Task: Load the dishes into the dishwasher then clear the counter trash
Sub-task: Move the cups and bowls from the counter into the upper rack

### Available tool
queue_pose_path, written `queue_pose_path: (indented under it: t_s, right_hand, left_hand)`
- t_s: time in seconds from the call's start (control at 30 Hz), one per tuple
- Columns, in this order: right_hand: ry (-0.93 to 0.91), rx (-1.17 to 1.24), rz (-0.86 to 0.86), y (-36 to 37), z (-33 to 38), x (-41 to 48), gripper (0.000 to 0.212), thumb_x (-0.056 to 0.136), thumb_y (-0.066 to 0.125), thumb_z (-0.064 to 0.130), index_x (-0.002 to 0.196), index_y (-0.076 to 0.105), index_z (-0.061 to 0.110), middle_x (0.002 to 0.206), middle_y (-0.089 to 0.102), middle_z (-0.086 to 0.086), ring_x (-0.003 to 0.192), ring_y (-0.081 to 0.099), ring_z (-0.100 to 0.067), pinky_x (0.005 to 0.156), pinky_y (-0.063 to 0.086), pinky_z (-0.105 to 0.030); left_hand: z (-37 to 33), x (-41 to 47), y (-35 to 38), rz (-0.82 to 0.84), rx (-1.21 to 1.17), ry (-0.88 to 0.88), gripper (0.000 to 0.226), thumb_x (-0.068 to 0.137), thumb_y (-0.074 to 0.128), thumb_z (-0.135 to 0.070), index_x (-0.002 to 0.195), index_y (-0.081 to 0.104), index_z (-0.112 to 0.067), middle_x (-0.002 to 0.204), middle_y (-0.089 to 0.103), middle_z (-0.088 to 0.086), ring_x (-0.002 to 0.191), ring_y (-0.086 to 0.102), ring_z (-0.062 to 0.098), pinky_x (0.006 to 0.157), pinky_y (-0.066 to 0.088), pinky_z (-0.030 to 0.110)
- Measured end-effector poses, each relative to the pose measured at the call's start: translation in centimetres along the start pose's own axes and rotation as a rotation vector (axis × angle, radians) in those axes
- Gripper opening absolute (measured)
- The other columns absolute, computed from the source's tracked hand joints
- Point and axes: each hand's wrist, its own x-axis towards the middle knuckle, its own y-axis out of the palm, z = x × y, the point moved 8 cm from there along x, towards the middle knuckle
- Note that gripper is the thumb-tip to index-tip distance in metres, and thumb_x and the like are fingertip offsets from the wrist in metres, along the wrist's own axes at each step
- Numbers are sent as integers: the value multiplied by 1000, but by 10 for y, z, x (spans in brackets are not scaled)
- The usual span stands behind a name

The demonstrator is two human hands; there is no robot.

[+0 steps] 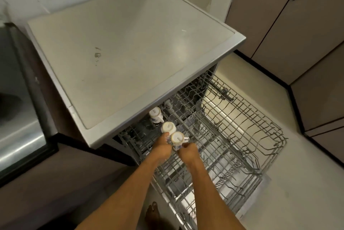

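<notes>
Three mugs (168, 127) stand inverted in the upper rack (242, 110) — left hand (162, 147) and right hand (188, 152) both grip the nearest mug (177, 138), apparently seating it — next, release and fetch more dishes.

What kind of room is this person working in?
Probably a home kitchen: a dishwasher stands open with its wire racks pulled out, upturned mugs sit in the upper one, and cupboards line the wall.
</notes>
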Motion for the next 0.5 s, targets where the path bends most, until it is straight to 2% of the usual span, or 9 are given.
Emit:
queue_pose_path:
  t_s: [0.1, 0.17, 0.3, 0.37, 0.43, 0.5]
  right_hand:
    - [-69, -23, 41, -8, 32, -35, 8, 84, 63, 2, 78, 66, 6, 65, 57, -3, 54, 47, -14, 49, 35, -26]
    - [-108, -52, 67, -12, 56, -62, 13, 82, 66, 4, 73, 66, 14, 62, 60, 0, 56, 52, -16, 49, 38, -26]
    - [-201, -93, 90, -10, 97, -109, 12, 76, 67, 3, 70, 68, 14, 74, 69, -14, 65, 59, -22, 60, 48, -35]
    - [-282, -162, 94, -2, 116, -130, 19, 77, 65, 4, 61, 65, 15, 68, 66, -12, 64, 59, -24, 59, 49, -34]
    - [-338, -204, 103, 11, 131, -146, 18, 77, 61, 6, 60, 66, 8, 64, 63, -18, 62, 60, -29, 58, 51, -41]
    - [-398, -231, 141, 33, 147, -161, 18, 76, 58, 8, 60, 65, 5, 61, 60, -20, 60, 58, -28, 57, 48, -43]
  left_hand:
    - [-13, -33, -17, 14, 19, 53, 55, 89, 44, 11, 140, 43, -10, 138, 48, 16, 124, 50, 30, 95, 45, 33]
    - [-23, -61, -33, -30, -10, 87, 50, 85, 48, 12, 132, 51, -5, 131, 55, 25, 118, 55, 37, 85, 47, 36]
    - [-48, -119, -67, -126, -18, 195, 35, 81, 57, 9, 110, 65, -9, 109, 67, 18, 103, 62, 32, 89, 51, 41]
    - [-53, -148, -85, -166, -29, 243, 32, 80, 56, 12, 101, 67, -10, 101, 69, 16, 98, 63, 31, 87, 51, 42]
    - [-57, -172, -105, -221, -26, 278, 33, 80, 55, 11, 102, 70, -7, 101, 71, 16, 98, 65, 30, 86, 51, 39]
    - [-53, -197, -132, -295, -57, 287, 31, 79, 55, 10, 96, 70, -11, 92, 71, 13, 90, 65, 27, 82, 53, 38]
